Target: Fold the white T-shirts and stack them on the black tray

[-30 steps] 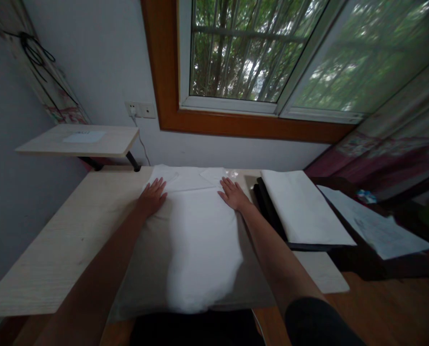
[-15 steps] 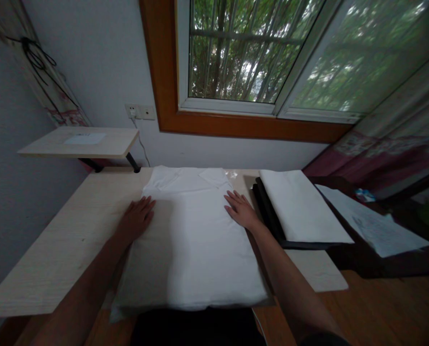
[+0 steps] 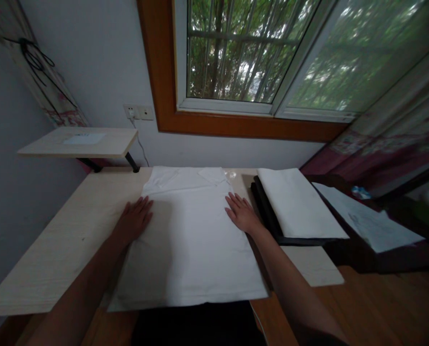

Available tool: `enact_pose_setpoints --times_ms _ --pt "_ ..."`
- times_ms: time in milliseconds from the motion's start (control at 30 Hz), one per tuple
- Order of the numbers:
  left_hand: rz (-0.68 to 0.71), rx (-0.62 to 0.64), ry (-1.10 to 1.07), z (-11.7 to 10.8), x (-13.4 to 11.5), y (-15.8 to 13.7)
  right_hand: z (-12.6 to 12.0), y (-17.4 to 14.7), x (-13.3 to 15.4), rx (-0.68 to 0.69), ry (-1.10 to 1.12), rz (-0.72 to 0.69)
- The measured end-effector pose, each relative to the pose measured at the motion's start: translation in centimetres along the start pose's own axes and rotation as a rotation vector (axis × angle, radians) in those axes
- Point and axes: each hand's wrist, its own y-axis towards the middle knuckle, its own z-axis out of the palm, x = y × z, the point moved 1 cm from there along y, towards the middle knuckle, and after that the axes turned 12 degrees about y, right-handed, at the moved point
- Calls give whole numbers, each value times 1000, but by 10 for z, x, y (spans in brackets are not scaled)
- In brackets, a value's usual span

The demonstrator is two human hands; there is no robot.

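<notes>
A white garment that looks like a T-shirt (image 3: 200, 245) is spread flat across the table in front of me, its upper part folded in and its lower edge at the table's near side. On its left edge rests my left hand (image 3: 134, 218), palm down with the fingers stretched out. My right hand (image 3: 242, 212) lies flat on the right edge at about the same height, fingers spread. Neither hand grips the cloth. A shadow falls over the shirt's left half.
To the right sits a black folded stack with a white sheet (image 3: 300, 204) on top. Beyond it, printed paper (image 3: 369, 218) lies on a dark surface. A small raised shelf (image 3: 109, 146) stands at the back left of the wooden table (image 3: 66, 230). A window (image 3: 250, 53) is behind.
The shirt's lower edge lies flatter and straighter than before. Both hands stay nearly in place on its sides. The view has shifted slightly.
</notes>
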Motion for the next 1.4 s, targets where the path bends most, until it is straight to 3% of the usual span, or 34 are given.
enact_pose_setpoints --times_ms 333,567,900,1100,1400 --pt "6 -1 6 5 12 38 -1 38 -9 6 -44 27" --pt "-30 -18 0 4 14 48 -2 53 -2 -79 -118 8" --pt "2 -25 -44 4 9 -14 -3 -9 6 -104 -66 98" --pt "27 -45 -73 -2 9 -54 -3 -46 2 -171 -44 65" --pt "99 -108 -196 -17 9 -72 -8 -62 23 -246 -14 86"
